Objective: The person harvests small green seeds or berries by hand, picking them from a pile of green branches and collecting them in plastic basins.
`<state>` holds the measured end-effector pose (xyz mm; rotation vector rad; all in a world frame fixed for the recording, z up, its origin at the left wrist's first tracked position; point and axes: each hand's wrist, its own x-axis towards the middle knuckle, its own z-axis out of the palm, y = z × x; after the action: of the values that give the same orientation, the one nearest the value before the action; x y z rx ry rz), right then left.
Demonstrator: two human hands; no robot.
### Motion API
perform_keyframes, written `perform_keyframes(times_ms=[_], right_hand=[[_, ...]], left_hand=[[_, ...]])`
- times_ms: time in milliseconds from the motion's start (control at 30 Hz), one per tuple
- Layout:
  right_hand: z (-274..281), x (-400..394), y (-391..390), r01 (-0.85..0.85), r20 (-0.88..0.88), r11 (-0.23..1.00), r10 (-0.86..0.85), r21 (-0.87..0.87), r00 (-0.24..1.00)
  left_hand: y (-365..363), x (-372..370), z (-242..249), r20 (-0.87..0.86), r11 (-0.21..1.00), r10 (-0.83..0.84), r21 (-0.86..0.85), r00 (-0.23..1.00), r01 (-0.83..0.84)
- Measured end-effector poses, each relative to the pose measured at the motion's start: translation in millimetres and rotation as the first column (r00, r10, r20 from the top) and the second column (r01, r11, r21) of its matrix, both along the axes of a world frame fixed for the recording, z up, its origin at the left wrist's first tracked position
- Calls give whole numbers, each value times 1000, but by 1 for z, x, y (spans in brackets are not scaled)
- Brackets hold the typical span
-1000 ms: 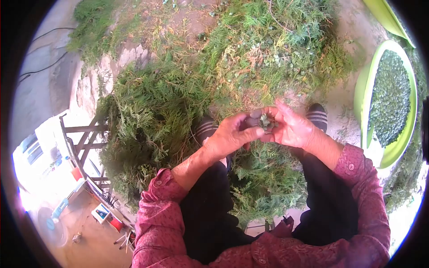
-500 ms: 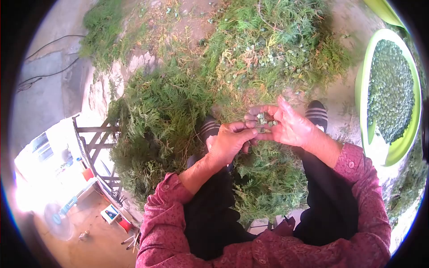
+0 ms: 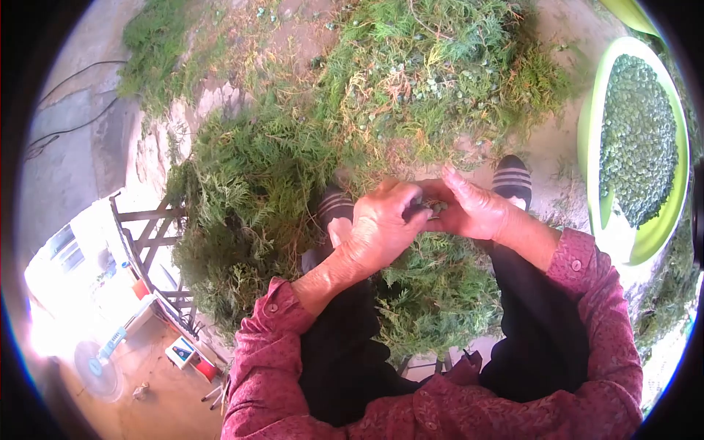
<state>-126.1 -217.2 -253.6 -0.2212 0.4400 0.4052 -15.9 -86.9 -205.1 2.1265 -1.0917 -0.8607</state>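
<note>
Your left hand [image 3: 381, 224] has closed over the cupped right hand [image 3: 473, 211], both grips now curled shut on the small green cones [image 3: 438, 208], well left of the green basin [image 3: 591, 139].

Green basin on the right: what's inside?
The basin holds a heap of small green cones, piled toward its far end; the near end shows bare bottom. Whatever lies under the heap is covered.
</note>
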Motion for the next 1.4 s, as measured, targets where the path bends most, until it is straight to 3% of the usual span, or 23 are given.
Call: perform_keyframes(times_ms=[133, 233, 300, 433, 500, 533, 600, 667, 733, 800, 867, 933, 1000, 1200, 1233, 1300, 1333, 1400], right_hand=[[-9, -2, 0, -32, 92, 998, 37, -58, 995], [-7, -2, -1, -79, 65, 991, 86, -106, 994], [-5, 0, -1, -47, 99, 996, 54, -76, 994], [-10, -1, 2, -21, 65, 998, 25, -63, 998], [-4, 0, -1, -17, -23, 996, 15, -91, 1000], [-5, 0, -2, -17, -24, 996, 14, -90, 1000], [-9, -1, -4, -19, -72, 999, 16, -33, 997], [-13, -2, -7, -35, -74, 995, 28, -98, 997], [-19, -6, -13, -50, -77, 985, 38, -164, 996], [-29, -14, -25, 53, -36, 976, -62, -212, 997], [-34, -19, -31, 77, -33, 988, -82, -131, 996], [-20, -15, -30, 11, -115, 970, -40, -245, 992], [-11, -5, -18, -55, -78, 960, 35, -276, 996], [-12, 10, -5, -28, 54, 938, 49, -345, 997], [-15, 9, -4, -24, 36, 961, 35, -277, 999], [-20, 5, -7, -21, 10, 978, 24, -209, 1000], [-23, 4, -11, 43, -23, 987, -47, -155, 999], [-25, 0, -23, 167, -100, 985, -170, -36, 980]], left_hand=[[-6, -4, -5, 40, 998, -58, 38, 997, 57], [-13, -3, -3, -15, 997, -76, 6, 997, 76], [-14, -1, -5, -160, 993, -5, 111, 987, 24], [-5, -2, -16, -67, 996, -41, 80, 997, 46], [0, -1, -16, -315, 991, 109, 112, 943, -77], [1, 2, -14, -316, 991, 109, 113, 943, -76], [0, 10, -7, -701, 954, 288, 149, 653, -260], [3, 15, -9, -711, 947, 301, 144, 636, -287], [3, 22, -1, -829, 911, 362, 217, 426, -351], [10, 27, -5, -857, 904, 356, 215, 373, -369], [16, 29, -9, -934, 872, 317, 217, 168, -438], [17, 26, -14, -939, 870, 319, 238, 125, -432], [14, 21, -18, -958, 887, 275, 218, 85, -408], [11, 22, -22, -935, 891, 323, 250, 144, -378], [12, 21, -22, -936, 891, 322, 249, 141, -380], [12, 20, -20, -956, 881, 293, 268, 3, -390], [12, 20, -20, -956, 881, 292, 269, 0, -389], [14, 22, -18, -971, 889, 204, 237, -125, -393]])
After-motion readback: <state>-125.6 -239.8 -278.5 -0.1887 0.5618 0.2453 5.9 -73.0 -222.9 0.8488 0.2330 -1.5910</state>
